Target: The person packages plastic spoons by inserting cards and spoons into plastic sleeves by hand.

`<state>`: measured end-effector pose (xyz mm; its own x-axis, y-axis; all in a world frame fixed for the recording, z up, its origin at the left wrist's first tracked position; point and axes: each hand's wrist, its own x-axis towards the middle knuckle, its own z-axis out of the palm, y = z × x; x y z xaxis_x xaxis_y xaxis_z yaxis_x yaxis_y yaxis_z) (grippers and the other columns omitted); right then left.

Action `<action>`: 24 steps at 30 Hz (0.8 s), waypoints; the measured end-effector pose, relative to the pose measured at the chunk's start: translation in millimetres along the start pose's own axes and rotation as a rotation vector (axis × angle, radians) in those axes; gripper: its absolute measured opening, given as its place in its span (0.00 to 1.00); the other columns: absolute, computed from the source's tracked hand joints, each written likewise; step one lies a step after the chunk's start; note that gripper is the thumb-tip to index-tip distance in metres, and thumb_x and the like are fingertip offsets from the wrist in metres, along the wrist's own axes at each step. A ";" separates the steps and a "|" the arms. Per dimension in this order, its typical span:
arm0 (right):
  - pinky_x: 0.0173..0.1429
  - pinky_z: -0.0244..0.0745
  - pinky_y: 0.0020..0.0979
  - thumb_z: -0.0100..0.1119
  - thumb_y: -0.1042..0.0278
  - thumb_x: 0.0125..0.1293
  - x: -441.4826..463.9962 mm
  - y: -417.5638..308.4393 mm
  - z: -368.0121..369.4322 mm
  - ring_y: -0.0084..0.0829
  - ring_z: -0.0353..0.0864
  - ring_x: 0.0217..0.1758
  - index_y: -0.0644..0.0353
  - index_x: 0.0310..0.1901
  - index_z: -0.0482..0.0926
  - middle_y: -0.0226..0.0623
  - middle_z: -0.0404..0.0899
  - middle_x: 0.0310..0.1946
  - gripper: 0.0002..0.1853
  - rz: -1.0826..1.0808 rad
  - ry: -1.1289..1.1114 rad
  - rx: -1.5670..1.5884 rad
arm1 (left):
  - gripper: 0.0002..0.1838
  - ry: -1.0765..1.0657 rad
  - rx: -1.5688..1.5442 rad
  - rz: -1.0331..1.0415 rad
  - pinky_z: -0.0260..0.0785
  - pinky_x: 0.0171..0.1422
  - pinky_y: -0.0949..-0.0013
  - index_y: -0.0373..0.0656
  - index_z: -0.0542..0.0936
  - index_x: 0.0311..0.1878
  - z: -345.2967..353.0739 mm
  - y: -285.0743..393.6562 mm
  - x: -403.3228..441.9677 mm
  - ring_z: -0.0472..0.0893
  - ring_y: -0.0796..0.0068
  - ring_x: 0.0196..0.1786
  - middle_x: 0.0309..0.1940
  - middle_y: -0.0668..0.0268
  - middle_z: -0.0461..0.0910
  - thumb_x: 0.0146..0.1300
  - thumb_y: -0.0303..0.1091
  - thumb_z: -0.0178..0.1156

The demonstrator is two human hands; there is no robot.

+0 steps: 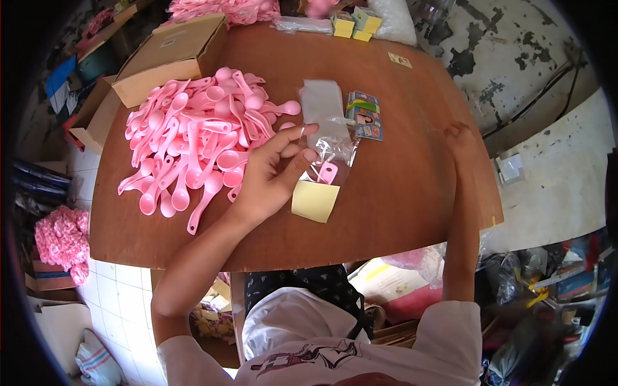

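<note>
My left hand is above the table's middle, its thumb and index finger apart at the left edge of a clear plastic bag. The thumb tip seems to touch the film. Inside or beneath the film shows the pink handle end of a spoon, with a hole in it. A yellow card lies at the near end. Toward the table's right edge, my right hand has curled fingers; whatever they may hold is hidden. Left of my left hand lies a large pile of pink spoons.
Beyond the bag are a stack of clear bags and printed cards. A cardboard box stands behind the spoons on the brown table. Yellow-edged card stacks sit at the back, near a peeling wall.
</note>
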<state>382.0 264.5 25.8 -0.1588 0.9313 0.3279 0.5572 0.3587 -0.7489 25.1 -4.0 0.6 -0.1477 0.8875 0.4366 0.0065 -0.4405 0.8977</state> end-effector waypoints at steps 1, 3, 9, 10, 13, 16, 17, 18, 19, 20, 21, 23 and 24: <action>0.58 0.75 0.39 0.59 0.62 0.62 -2.2 5.0 2.2 0.46 0.83 0.49 0.60 0.44 0.83 0.47 0.82 0.45 0.13 0.024 0.166 -0.264 | 0.20 0.011 0.057 0.020 0.69 0.43 0.78 0.35 0.71 0.64 -0.9 -0.5 0.2 0.78 0.86 0.37 0.33 0.65 0.84 0.71 0.29 0.57; 0.59 0.75 0.38 0.59 0.61 0.62 -15.1 -8.1 5.4 0.48 0.83 0.50 0.60 0.46 0.84 0.49 0.83 0.47 0.15 0.055 0.319 -0.535 | 0.20 0.025 0.003 -0.002 0.69 0.44 0.78 0.35 0.72 0.63 -0.8 1.8 1.5 0.78 0.86 0.38 0.34 0.65 0.84 0.70 0.28 0.57; 0.55 0.76 0.26 0.62 0.77 0.65 -86.4 -124.3 53.9 0.22 0.80 0.49 0.64 0.52 0.81 0.35 0.83 0.44 0.13 -0.125 -0.445 0.236 | 0.18 0.044 -0.006 -0.008 0.70 0.45 0.78 0.34 0.73 0.61 4.6 2.9 0.0 0.78 0.85 0.38 0.34 0.64 0.84 0.70 0.28 0.57; 0.55 0.76 0.25 0.63 0.74 0.65 -96.8 -133.1 64.5 0.22 0.80 0.49 0.65 0.53 0.80 0.35 0.83 0.44 0.15 -0.116 -0.585 0.366 | 0.18 0.050 -0.007 -0.021 0.70 0.46 0.78 0.34 0.73 0.61 3.7 2.8 0.4 0.79 0.85 0.39 0.34 0.64 0.84 0.70 0.28 0.58; 0.53 0.76 0.24 0.65 0.72 0.65 -116.0 -151.6 94.6 0.21 0.80 0.46 0.66 0.54 0.78 0.37 0.81 0.46 0.17 -0.115 -0.833 0.586 | 0.18 0.076 0.001 -0.012 0.70 0.46 0.78 0.33 0.73 0.60 2.0 -0.8 2.0 0.79 0.84 0.40 0.34 0.64 0.84 0.70 0.28 0.58; 0.53 0.77 0.24 0.63 0.73 0.66 -129.8 -161.5 119.4 0.23 0.82 0.46 0.69 0.52 0.78 0.38 0.83 0.45 0.15 -0.141 -0.783 0.639 | 0.18 0.100 -0.022 0.012 0.70 0.46 0.78 0.33 0.73 0.60 2.1 -4.0 3.2 0.79 0.84 0.40 0.35 0.64 0.84 0.69 0.28 0.59; 0.53 0.78 0.24 0.63 0.73 0.67 -132.6 -163.7 124.4 0.23 0.83 0.46 0.70 0.51 0.78 0.38 0.83 0.44 0.14 -0.139 -0.745 0.694 | 0.18 0.101 -0.049 0.013 0.71 0.47 0.78 0.33 0.73 0.60 1.6 -4.0 3.8 0.79 0.84 0.41 0.35 0.64 0.84 0.69 0.28 0.59; 0.52 0.79 0.24 0.61 0.74 0.68 -133.2 -160.5 130.4 0.24 0.83 0.46 0.72 0.50 0.79 0.39 0.83 0.44 0.12 -0.158 -0.711 0.708 | 0.18 0.107 -0.045 0.017 0.71 0.47 0.78 0.33 0.73 0.60 0.5 -3.5 4.1 0.79 0.84 0.41 0.35 0.64 0.84 0.69 0.28 0.59; 0.52 0.79 0.24 0.61 0.74 0.68 -133.5 -158.1 133.2 0.24 0.83 0.46 0.72 0.50 0.79 0.39 0.83 0.44 0.12 -0.162 -0.717 0.710 | 0.18 0.100 -0.051 0.004 0.71 0.46 0.77 0.33 0.74 0.59 -0.4 -3.2 3.7 0.80 0.83 0.41 0.36 0.64 0.84 0.69 0.28 0.59; 0.51 0.79 0.24 0.60 0.75 0.68 -133.9 -156.3 135.4 0.24 0.83 0.46 0.71 0.49 0.79 0.39 0.83 0.43 0.11 -0.161 -0.676 0.710 | 0.17 0.091 -0.056 -0.010 0.72 0.45 0.77 0.33 0.74 0.59 -1.6 -3.2 3.1 0.80 0.83 0.41 0.36 0.64 0.84 0.69 0.28 0.59; 0.51 0.79 0.23 0.59 0.75 0.68 -133.7 -154.6 137.1 0.23 0.83 0.46 0.71 0.49 0.79 0.38 0.83 0.43 0.11 -0.159 -0.634 0.710 | 0.17 0.096 -0.053 -0.010 0.72 0.45 0.77 0.33 0.74 0.59 -3.4 -3.5 3.4 0.80 0.83 0.41 0.36 0.64 0.84 0.69 0.28 0.59; 0.50 0.79 0.23 0.59 0.76 0.69 -132.1 -150.3 138.5 0.23 0.83 0.46 0.71 0.49 0.79 0.38 0.83 0.43 0.11 -0.145 -0.628 0.717 | 0.15 0.064 -0.097 -0.156 0.74 0.43 0.76 0.32 0.77 0.55 -6.8 -4.8 4.6 0.82 0.80 0.40 0.37 0.63 0.84 0.69 0.28 0.60; 0.49 0.80 0.22 0.59 0.76 0.69 -131.7 -148.9 138.4 0.23 0.83 0.46 0.71 0.49 0.79 0.38 0.83 0.42 0.10 -0.131 -0.616 0.721 | 0.15 0.065 -0.097 -0.157 0.74 0.43 0.76 0.32 0.77 0.55 -7.7 -6.6 5.0 0.82 0.80 0.40 0.37 0.63 0.84 0.69 0.28 0.60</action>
<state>207.1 97.3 14.4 -0.6997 0.6772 0.2276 -0.0990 0.2236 -0.9696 16.7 2.3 -3.6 -0.2031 0.9371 0.2839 -0.1163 -0.3109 0.9433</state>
